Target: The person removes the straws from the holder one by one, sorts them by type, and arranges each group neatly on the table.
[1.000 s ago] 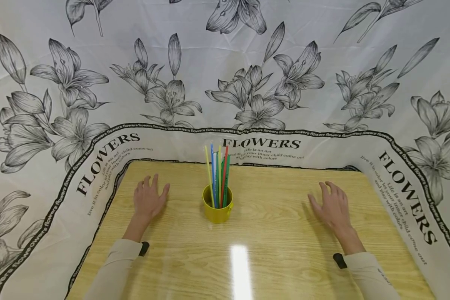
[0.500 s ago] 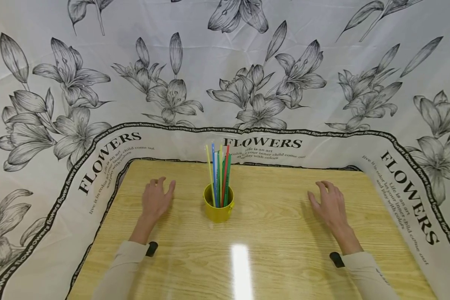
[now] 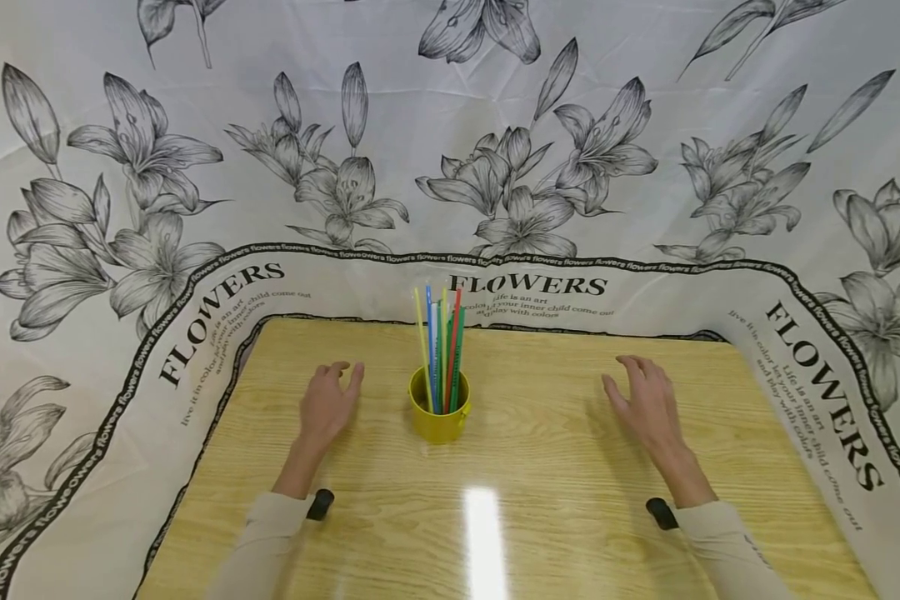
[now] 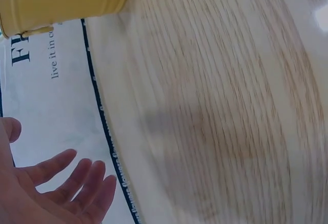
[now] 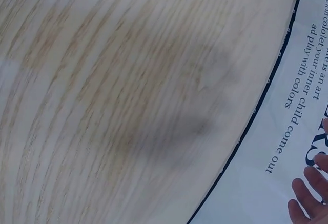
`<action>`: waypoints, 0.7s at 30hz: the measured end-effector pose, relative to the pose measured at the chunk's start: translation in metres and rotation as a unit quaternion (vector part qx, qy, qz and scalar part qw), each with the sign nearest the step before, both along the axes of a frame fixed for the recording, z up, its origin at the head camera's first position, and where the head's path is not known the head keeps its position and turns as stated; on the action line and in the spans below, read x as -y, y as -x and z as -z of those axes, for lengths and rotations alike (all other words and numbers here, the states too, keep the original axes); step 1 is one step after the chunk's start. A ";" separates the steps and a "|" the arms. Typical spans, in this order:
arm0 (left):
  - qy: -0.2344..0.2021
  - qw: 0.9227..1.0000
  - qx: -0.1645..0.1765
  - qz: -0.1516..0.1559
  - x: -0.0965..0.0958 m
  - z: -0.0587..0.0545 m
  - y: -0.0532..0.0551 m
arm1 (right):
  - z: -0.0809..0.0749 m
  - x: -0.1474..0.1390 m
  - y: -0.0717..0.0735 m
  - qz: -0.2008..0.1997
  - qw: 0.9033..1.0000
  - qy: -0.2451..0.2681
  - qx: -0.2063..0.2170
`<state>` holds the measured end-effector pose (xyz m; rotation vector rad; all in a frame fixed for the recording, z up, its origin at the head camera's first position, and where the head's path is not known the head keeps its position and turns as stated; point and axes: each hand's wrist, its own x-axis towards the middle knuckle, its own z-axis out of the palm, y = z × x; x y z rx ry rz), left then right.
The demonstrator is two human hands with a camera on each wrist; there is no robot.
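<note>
A yellow bucket-shaped cup (image 3: 439, 428) stands on the wooden table, and in the left wrist view its side (image 4: 61, 1) shows at the top left. Several thin coloured sticks (image 3: 441, 342), in yellow, blue, white, green and red, lean upright in it. My left hand (image 3: 328, 404) is over the table to the left of the cup, holding nothing, its fingers relaxed and apart. To the right of the cup, farther off, my right hand (image 3: 647, 408) is also over the table with loosely bent fingers and nothing in them. Neither hand touches the cup.
The light wooden table (image 3: 555, 500) carries a bright glare patch near its front. A white cloth (image 3: 390, 287) with black flower drawings and "FLOWERS" lettering hangs behind the table and along both sides. A dark wrist device (image 3: 320, 504) shows at each cuff.
My left hand has moved right, closer to the cup. My right hand has shifted slightly left. The cup and its sticks keep their place on the table.
</note>
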<state>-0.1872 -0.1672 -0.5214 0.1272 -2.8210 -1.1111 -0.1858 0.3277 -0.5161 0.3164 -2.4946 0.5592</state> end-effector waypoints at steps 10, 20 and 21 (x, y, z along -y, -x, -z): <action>-0.085 0.996 -0.011 -0.016 -0.022 0.004 -0.007 | -0.009 0.022 0.006 -0.025 0.999 0.028 -0.029; -0.166 0.986 0.000 -0.018 -0.038 -0.002 -0.011 | -0.014 0.045 0.011 -0.045 0.997 0.040 -0.038; -0.172 0.985 -0.001 -0.017 -0.040 -0.003 -0.011 | -0.015 0.047 0.012 -0.047 0.997 0.042 -0.038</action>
